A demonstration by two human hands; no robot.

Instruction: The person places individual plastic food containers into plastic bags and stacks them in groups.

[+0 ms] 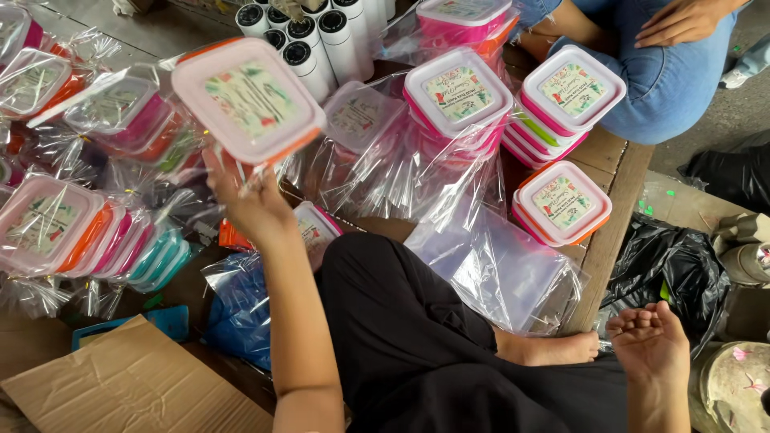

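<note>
Orange-rimmed box (250, 100) in left hand (253, 204).

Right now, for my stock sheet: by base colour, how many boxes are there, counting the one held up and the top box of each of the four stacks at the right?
Pink-based boxes: 3 (middle stack, right stack, back stack)
Orange-based boxes: 2 (held box in the left hand, near stack)
Total: 5
</note>
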